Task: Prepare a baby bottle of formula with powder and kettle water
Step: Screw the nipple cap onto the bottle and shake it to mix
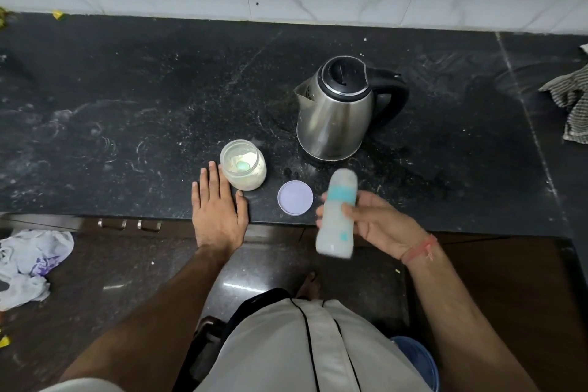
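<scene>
The right hand (pixel 378 223) is wrapped around the baby bottle (pixel 338 212), fingers curled over its middle, holding it in the air above the front edge of the worktop (pixel 127 99). The bottle is blurred, capped, pale with a teal band near the top, and looks milky inside. The left hand (pixel 219 205) lies flat on the worktop with fingers spread and nothing in it — its fingertips sit just beside the open powder jar (pixel 243 164), and whether they touch the glass I cannot tell. The jar stands upright with white powder and a small green scoop inside. Between the two hands the jar's lilac lid (pixel 295 198) lies flat near the worktop's edge. Behind it stands the steel kettle (pixel 337 111), lid shut, spout pointing left, black handle to the right. A striped cloth (pixel 569 105) lies at the far right.
</scene>
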